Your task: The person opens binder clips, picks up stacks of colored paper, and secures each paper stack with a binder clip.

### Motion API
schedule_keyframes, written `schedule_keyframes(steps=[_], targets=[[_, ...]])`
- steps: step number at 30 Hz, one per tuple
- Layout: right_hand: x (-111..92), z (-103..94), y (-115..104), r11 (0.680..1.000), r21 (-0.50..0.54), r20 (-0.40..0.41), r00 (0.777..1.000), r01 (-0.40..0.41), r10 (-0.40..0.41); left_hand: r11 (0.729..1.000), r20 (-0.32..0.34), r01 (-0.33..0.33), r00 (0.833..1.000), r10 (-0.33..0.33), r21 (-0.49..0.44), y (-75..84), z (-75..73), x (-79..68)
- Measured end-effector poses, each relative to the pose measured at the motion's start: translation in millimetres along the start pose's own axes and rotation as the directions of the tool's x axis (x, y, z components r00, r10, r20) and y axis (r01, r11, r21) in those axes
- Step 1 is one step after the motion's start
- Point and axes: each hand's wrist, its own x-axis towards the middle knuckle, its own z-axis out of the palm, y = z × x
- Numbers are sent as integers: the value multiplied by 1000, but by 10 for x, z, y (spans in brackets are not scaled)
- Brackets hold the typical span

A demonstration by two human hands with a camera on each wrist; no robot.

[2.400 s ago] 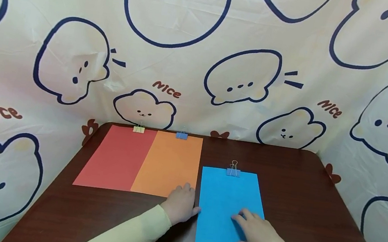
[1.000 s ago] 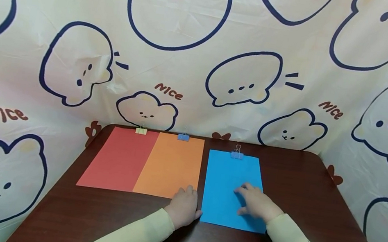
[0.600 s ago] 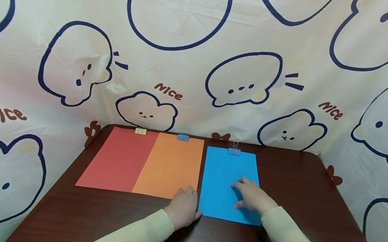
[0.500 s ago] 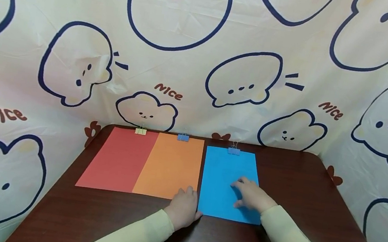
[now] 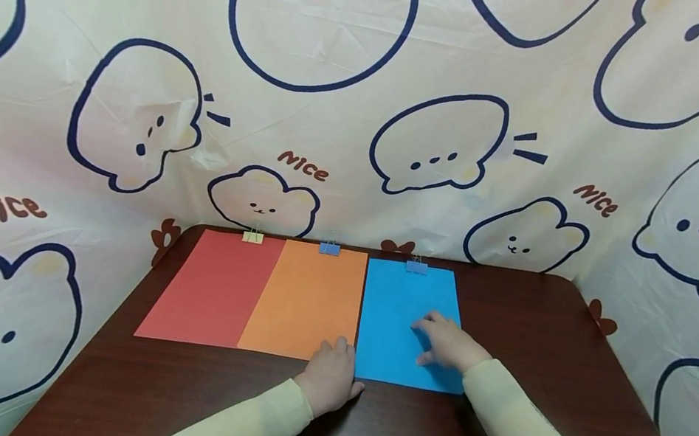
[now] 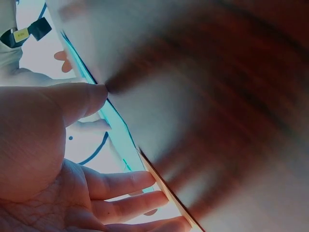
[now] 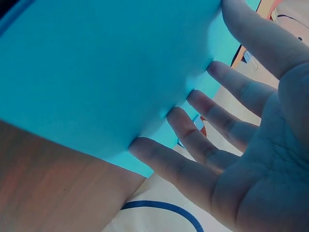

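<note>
A blue paper sheet (image 5: 390,313) with a blue binder clip (image 5: 416,267) at its far edge lies flat on the table. My right hand (image 5: 447,342) presses it with spread fingertips, seen resting along the blue surface in the right wrist view. Just left of it is an orange sheet (image 5: 307,301), also topped by a blue binder clip (image 5: 329,249); a thin dark line parts the two. My left hand (image 5: 328,377) rests its straight fingers on the orange sheet's near right corner. Its thumb (image 6: 87,99) touches down at the blue sheet's near left corner.
A red sheet (image 5: 208,288) with a yellow binder clip (image 5: 253,237) lies left of the orange one, their edges meeting. All three are on a dark brown table (image 5: 547,335). A curtain (image 5: 350,121) printed with cartoon bears rises behind and beside it.
The blue sheet has slid away from me and slightly left under my right hand, coming alongside the orange sheet with its far edge close behind. My left hand has stayed nearly still.
</note>
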Motion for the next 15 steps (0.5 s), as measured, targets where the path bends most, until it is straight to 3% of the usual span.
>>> schedule_keyframes(steps=[15], targets=[[144, -12, 60, 1000, 15, 13, 1000, -10, 9, 1000, 19, 6, 1000, -6, 9, 3, -9, 6]])
